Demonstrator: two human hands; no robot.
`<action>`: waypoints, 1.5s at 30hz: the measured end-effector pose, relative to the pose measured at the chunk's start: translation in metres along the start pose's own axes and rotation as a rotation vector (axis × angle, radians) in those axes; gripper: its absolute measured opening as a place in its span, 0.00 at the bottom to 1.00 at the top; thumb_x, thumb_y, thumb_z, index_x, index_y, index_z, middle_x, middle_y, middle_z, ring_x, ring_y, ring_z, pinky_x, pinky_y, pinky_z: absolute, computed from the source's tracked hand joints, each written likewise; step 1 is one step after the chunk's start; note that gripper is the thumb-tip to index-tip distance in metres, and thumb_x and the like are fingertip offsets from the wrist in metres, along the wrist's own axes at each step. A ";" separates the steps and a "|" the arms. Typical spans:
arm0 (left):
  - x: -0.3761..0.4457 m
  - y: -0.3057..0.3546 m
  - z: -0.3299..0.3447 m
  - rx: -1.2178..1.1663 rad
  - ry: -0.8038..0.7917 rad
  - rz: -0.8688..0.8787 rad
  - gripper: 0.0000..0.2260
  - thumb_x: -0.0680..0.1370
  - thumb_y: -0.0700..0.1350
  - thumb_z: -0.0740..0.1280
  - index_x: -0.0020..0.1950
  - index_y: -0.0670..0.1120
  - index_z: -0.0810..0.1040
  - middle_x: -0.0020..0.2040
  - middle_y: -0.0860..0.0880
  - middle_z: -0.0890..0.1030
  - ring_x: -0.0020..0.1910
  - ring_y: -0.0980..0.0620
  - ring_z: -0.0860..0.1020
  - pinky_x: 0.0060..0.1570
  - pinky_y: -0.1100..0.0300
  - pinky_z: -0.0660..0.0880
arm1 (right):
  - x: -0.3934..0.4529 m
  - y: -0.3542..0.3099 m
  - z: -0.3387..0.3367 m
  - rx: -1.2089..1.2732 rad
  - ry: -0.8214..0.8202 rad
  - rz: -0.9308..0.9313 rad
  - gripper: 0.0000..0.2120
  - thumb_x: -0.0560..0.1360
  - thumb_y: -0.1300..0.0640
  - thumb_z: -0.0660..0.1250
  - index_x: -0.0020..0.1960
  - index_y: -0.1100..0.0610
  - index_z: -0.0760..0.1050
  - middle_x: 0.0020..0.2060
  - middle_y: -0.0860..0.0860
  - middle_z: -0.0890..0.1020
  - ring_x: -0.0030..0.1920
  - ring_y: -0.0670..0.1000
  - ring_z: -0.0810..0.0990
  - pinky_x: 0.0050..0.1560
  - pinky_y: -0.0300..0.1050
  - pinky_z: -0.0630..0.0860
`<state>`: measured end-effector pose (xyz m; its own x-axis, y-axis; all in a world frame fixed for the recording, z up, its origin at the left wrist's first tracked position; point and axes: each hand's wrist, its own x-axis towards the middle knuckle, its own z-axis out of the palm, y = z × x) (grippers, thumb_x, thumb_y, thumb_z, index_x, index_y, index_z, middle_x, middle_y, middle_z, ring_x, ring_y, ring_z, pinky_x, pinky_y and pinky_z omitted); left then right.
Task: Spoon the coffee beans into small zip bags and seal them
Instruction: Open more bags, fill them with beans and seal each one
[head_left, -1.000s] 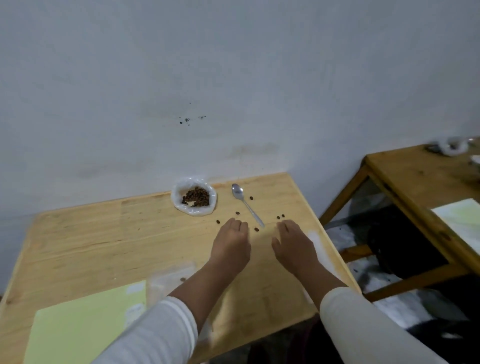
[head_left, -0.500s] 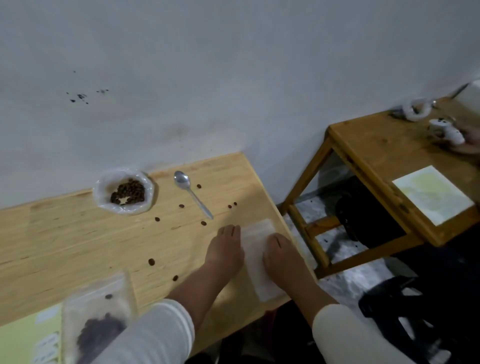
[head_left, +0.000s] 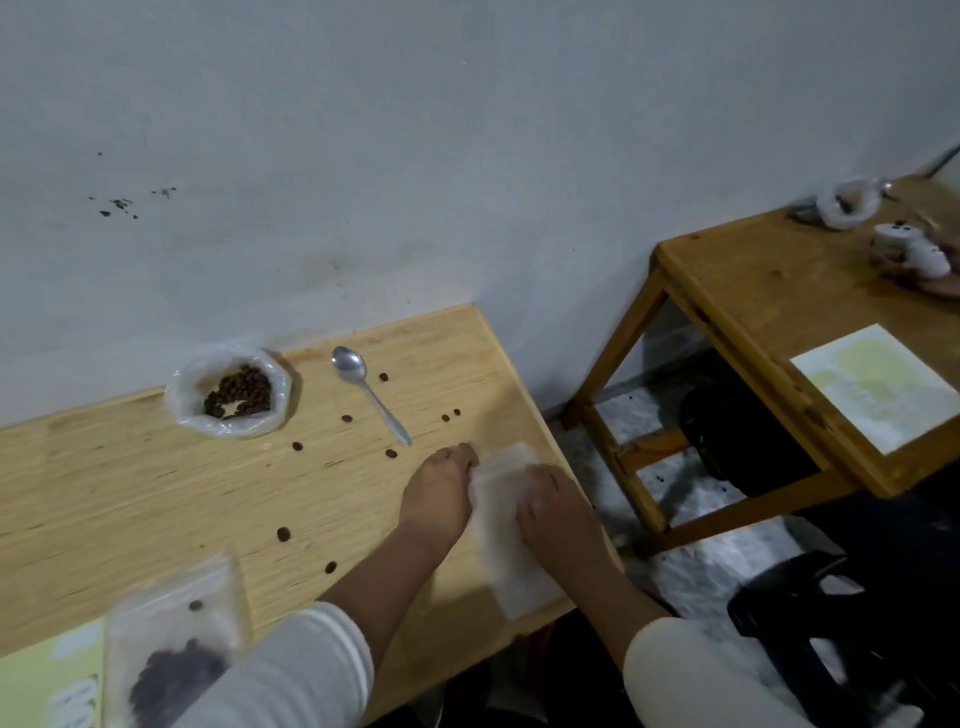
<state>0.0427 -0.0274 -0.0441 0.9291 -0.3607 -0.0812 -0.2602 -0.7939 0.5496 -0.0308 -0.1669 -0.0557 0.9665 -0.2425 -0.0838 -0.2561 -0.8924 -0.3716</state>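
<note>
Pale wood table (head_left: 156, 499) against a grey wall (head_left: 415, 130), seen from above. Both hands down flat at the table's right edge, on either side of an empty clear zip bag (head_left: 506, 535) lying lengthwise along that edge. Left hand (head_left: 441, 493) palm down, fingers straight and close together, fingertips touching the bag's left upper side. Right hand (head_left: 556, 512) palm down over the bag's right side, fingers relaxed and resting on the plastic, not curled round it. Hands near each other, with the strip of bag between them. White sleeves (head_left: 291, 670) on both forearms, pushed back from the wrists.

Further back, near the wall: a white plastic bag rolled open (head_left: 228, 392) with coffee beans (head_left: 241, 397) inside. Just right of it, a metal spoon (head_left: 366, 389) flat on the wood, bowl toward the wall, handle pointing at the left hand. Loose beans (head_left: 283, 533) scattered over the tabletop around the spoon and in front of the left arm.

At bottom left, blurred: a filled zip bag (head_left: 171, 639) with dark beans at its lower end, lying partly on a yellow-green sheet (head_left: 47, 686). Printing on that sheet too blurred to read.

Off to the right, a second wooden table (head_left: 753, 291), well apart, with a pale sheet (head_left: 872, 384) on it; no legible writing.
</note>
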 end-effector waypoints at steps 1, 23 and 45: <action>0.001 0.000 -0.003 -0.065 0.005 -0.006 0.10 0.76 0.35 0.60 0.53 0.45 0.76 0.47 0.46 0.78 0.45 0.46 0.76 0.41 0.58 0.70 | 0.004 -0.001 -0.006 0.060 0.038 0.012 0.20 0.77 0.51 0.56 0.65 0.57 0.69 0.61 0.53 0.74 0.59 0.52 0.75 0.55 0.38 0.67; -0.053 -0.051 -0.187 -0.801 0.627 -0.254 0.14 0.79 0.43 0.64 0.64 0.52 0.72 0.52 0.56 0.78 0.49 0.68 0.75 0.47 0.76 0.71 | 0.041 -0.246 -0.075 1.286 -0.346 -0.159 0.07 0.77 0.59 0.63 0.47 0.59 0.79 0.41 0.53 0.84 0.41 0.49 0.82 0.41 0.40 0.77; -0.073 -0.113 -0.229 -0.866 0.644 -0.384 0.09 0.76 0.44 0.68 0.55 0.51 0.82 0.42 0.56 0.84 0.43 0.60 0.81 0.47 0.66 0.77 | 0.028 -0.316 -0.041 0.850 -0.020 -0.375 0.11 0.75 0.64 0.63 0.50 0.48 0.76 0.32 0.50 0.79 0.35 0.48 0.79 0.43 0.49 0.80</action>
<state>0.0648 0.2009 0.0905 0.9350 0.3488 -0.0637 0.1060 -0.1038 0.9889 0.0764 0.0933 0.0971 0.9860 0.0191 0.1657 0.1626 -0.3308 -0.9296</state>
